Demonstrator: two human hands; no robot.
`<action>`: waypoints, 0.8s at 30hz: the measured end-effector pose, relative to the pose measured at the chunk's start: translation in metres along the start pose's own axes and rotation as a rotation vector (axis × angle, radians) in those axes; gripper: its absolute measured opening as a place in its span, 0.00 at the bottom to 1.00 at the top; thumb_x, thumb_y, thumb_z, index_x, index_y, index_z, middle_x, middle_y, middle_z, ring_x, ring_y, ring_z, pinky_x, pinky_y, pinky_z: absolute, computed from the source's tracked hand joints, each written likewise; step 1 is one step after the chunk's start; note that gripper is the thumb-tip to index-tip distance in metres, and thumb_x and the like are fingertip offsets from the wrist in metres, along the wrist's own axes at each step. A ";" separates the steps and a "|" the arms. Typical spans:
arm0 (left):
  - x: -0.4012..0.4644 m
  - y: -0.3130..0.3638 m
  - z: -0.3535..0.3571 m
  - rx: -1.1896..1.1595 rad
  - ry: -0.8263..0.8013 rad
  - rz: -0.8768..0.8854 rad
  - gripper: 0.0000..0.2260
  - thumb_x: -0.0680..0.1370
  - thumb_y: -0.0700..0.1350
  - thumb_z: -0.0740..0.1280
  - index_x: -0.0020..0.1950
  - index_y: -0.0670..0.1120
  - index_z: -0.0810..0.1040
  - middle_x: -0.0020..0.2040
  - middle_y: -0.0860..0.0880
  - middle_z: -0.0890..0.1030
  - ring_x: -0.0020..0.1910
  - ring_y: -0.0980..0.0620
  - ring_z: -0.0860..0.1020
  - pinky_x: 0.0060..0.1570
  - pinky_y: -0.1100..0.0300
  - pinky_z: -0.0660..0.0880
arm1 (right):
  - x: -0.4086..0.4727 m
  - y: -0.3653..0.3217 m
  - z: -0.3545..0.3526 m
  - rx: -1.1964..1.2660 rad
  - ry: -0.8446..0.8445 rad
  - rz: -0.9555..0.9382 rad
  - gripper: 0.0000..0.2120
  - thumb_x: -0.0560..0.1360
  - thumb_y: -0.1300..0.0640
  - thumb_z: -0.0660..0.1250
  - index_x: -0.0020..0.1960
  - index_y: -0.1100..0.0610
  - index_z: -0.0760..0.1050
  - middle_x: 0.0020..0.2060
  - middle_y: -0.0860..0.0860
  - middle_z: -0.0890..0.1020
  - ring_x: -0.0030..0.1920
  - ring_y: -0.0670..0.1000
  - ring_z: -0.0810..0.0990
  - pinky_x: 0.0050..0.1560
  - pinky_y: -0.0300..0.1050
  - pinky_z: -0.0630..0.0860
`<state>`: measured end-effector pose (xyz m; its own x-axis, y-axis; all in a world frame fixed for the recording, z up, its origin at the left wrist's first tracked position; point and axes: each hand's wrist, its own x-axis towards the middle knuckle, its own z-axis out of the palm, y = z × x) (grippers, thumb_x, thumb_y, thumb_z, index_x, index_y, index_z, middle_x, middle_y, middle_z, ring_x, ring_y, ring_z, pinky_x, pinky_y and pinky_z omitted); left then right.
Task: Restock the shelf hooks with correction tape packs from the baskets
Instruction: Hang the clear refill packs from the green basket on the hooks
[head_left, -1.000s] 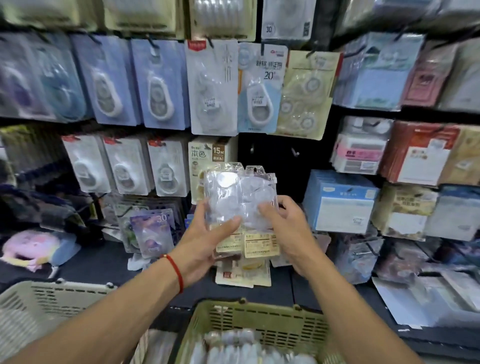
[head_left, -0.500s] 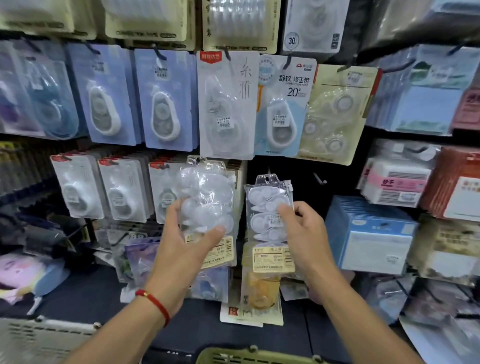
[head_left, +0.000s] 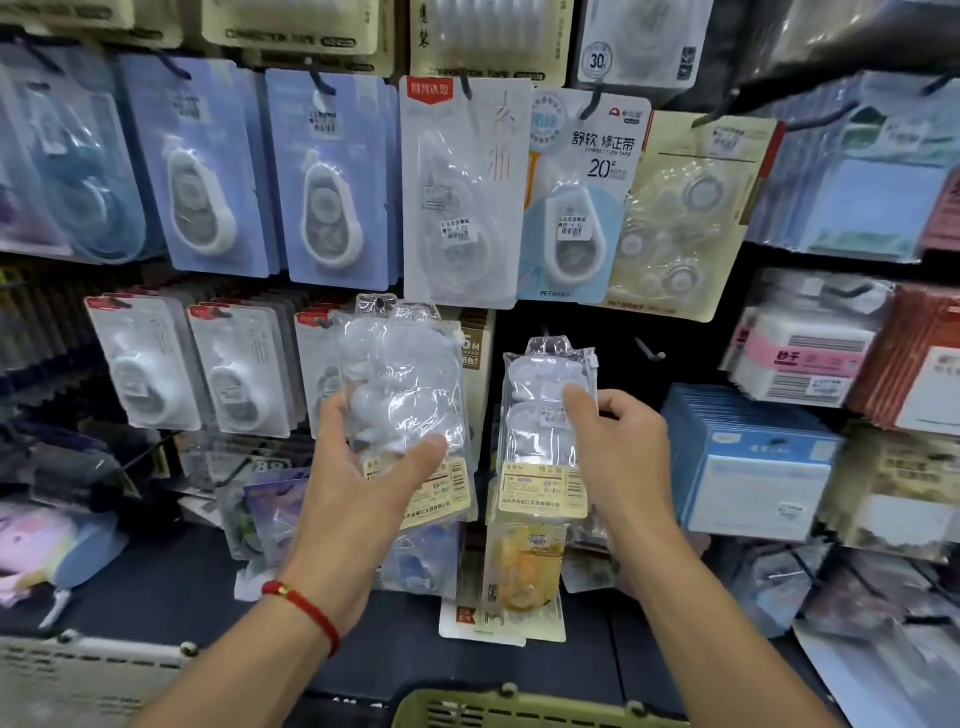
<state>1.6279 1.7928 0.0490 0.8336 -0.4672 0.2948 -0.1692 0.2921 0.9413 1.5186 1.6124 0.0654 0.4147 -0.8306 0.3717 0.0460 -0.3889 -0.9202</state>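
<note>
Partly, both hands (head_left: 358, 483) (head_left: 623, 457) cover their glossy, hard-to-read correction tape packs (head_left: 405, 374).

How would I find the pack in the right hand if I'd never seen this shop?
Start at the dark gap in the middle of the hanging wall of packs. In front of it, the right hand pinches a single clear pack with a yellow barcode label at its bottom. The left hand grips a thicker stack.
</note>
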 end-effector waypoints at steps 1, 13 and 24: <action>-0.001 0.000 0.000 0.000 -0.002 -0.001 0.35 0.61 0.62 0.81 0.65 0.71 0.71 0.63 0.57 0.82 0.63 0.51 0.82 0.67 0.41 0.76 | 0.003 0.000 -0.002 -0.071 -0.013 0.007 0.19 0.81 0.46 0.68 0.35 0.51 0.71 0.22 0.41 0.69 0.23 0.42 0.65 0.26 0.36 0.63; -0.009 -0.015 0.021 -0.043 -0.161 -0.034 0.38 0.58 0.52 0.87 0.62 0.66 0.73 0.56 0.61 0.84 0.56 0.59 0.84 0.47 0.65 0.82 | -0.019 0.007 -0.007 -0.038 -0.482 -0.051 0.13 0.73 0.33 0.71 0.52 0.40 0.83 0.49 0.42 0.87 0.49 0.45 0.86 0.48 0.45 0.84; -0.003 -0.013 0.019 -0.119 -0.023 -0.070 0.44 0.60 0.67 0.81 0.73 0.65 0.68 0.74 0.54 0.76 0.73 0.46 0.75 0.71 0.39 0.73 | -0.022 0.002 -0.009 0.141 -0.182 -0.050 0.05 0.81 0.48 0.69 0.51 0.49 0.78 0.41 0.65 0.83 0.35 0.63 0.80 0.36 0.60 0.78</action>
<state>1.6178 1.7749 0.0388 0.8286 -0.5085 0.2341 -0.0462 0.3546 0.9339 1.5014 1.6261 0.0561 0.5654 -0.7208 0.4010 0.1924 -0.3575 -0.9139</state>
